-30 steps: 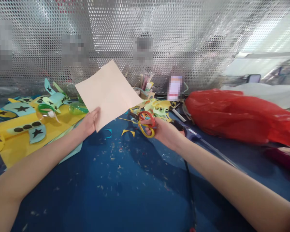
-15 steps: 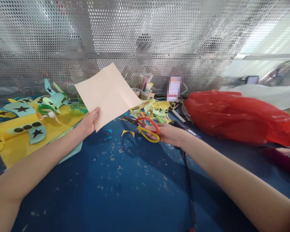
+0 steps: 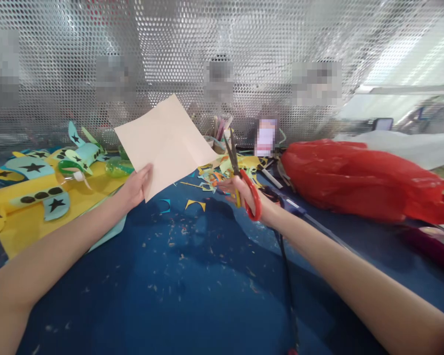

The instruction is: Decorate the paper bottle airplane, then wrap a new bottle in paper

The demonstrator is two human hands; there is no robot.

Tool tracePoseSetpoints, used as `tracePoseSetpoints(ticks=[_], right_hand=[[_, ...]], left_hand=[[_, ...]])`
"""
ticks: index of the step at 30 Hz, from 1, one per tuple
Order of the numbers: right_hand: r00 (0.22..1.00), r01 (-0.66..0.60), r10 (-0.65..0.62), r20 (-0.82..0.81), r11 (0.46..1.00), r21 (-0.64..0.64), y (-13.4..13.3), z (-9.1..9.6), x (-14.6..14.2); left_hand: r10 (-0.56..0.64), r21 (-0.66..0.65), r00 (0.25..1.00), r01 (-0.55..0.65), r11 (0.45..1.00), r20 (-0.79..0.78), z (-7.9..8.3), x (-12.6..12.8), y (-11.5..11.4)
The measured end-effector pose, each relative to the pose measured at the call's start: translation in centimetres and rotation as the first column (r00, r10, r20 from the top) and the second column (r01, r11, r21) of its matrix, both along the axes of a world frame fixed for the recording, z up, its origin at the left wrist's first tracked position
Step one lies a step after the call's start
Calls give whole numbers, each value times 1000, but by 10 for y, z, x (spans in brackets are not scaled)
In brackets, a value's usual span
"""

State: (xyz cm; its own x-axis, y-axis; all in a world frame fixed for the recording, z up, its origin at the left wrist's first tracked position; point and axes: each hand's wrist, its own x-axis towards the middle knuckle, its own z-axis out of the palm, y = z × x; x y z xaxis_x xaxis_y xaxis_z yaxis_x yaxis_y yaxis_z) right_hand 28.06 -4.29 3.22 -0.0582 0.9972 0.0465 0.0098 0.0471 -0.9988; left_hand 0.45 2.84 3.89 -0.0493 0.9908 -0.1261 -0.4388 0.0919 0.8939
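Observation:
My left hand (image 3: 138, 185) pinches the lower corner of a pale beige sheet of paper (image 3: 168, 145), raised above the blue table (image 3: 163, 296). In my right hand (image 3: 244, 192) is a pair of scissors (image 3: 254, 197) with one red and one yellow handle loop. Its dark blades point up and away, slightly parted, to the right of the paper and not touching it. Below the paper lie a yellow scrap (image 3: 196, 204) and a blue scrap (image 3: 166, 205). Behind the scissors spreads a pile of coloured paper cuttings (image 3: 210, 175).
Yellow and light-blue star-marked paper models (image 3: 55, 199) and a green bottle (image 3: 116, 166) fill the left side. A red plastic bag (image 3: 348, 177) lies on the right. A phone (image 3: 265, 138) stands at the back. A glue gun (image 3: 292, 204) trails a black cord (image 3: 286, 276) forward.
The scissors have turned in my right hand, from blades pointing left to blades pointing up, and moved slightly right. My left hand and the paper stay nearly still.

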Motion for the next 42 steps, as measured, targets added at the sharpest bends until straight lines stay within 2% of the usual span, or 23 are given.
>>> tracePoseSetpoints(ticks=[3,8,10,14,17,21,28,31,34,36,38,39,40,42], right_hand=[[999,44,-45,-14,995,-85,2,3,1],[993,-96,78,-91,973,-210,3,15,7],[989,-105,78,-122,966,-235,4,15,9],[989,-67,35,-145,972,-223,7,8,7],[978,-113,61,-198,957,-266,5,9,4],[956,-202,120,-267,931,-305,4,13,6],[950,-266,207,-233,929,-259,4,15,11],[959,-252,209,-191,937,-242,2,16,11],[971,-214,181,-155,949,-232,1,17,11],[974,-204,177,-140,956,-211,1,17,12],[971,-219,196,-138,958,-186,1,17,13],[967,-234,211,-143,956,-176,1,18,14],[961,-254,230,-152,952,-169,0,19,14],[943,-310,281,-181,937,-159,-2,20,14]], left_hand=[[-17,-10,1000,17,1000,5,1,2,-2],[-28,-18,1000,28,999,7,0,1,-1],[-42,-14,999,42,999,10,-2,0,-1],[-85,8,996,85,996,-10,-7,-1,2],[-128,6,991,128,992,-50,-12,-3,3],[-216,-59,962,209,976,-166,-16,-6,2],[-272,-141,933,245,959,-234,-13,-8,2],[-294,-178,918,252,951,-268,-9,-9,0],[-349,-241,864,275,931,-363,-4,-15,-1],[-419,-294,771,308,905,-480,2,-22,0],[-464,-350,639,307,885,-614,12,-30,3],[-432,-348,584,256,902,-688,18,-34,5],[-408,-343,562,223,913,-719,25,-38,7],[-345,-298,563,177,938,-751,37,-40,10]])
